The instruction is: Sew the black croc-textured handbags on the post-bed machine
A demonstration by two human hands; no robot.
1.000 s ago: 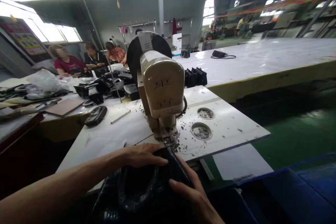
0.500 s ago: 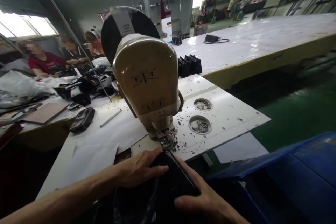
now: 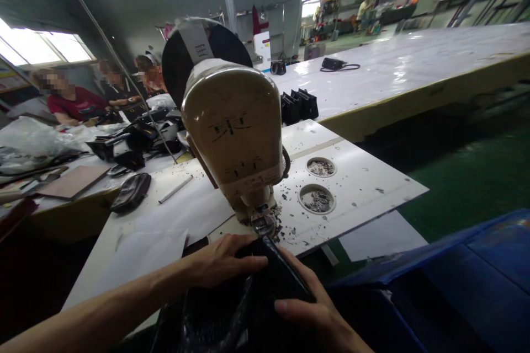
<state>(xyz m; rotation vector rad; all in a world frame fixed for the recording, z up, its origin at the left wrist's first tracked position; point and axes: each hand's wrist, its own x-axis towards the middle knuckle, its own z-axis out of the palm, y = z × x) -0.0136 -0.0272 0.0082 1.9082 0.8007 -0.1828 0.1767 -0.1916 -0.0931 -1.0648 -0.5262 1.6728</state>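
A beige sewing machine stands on a white work table, its metal presser foot down at the front edge. Just below the foot lies a black leather piece that both hands hold. My left hand presses flat on its left side, fingers pointing right. My right hand grips its right edge, thumb on top. Dark scraps are scattered around the foot.
Two round holes filled with scraps sit right of the machine. A black pouch and a white stick lie at left. A blue bin stands at lower right. Three people sit at the far left table. A long white table stretches behind.
The view has tipped down and closer to the machine. Both hands have pushed the black piece slightly up toward the presser foot and stay on it.
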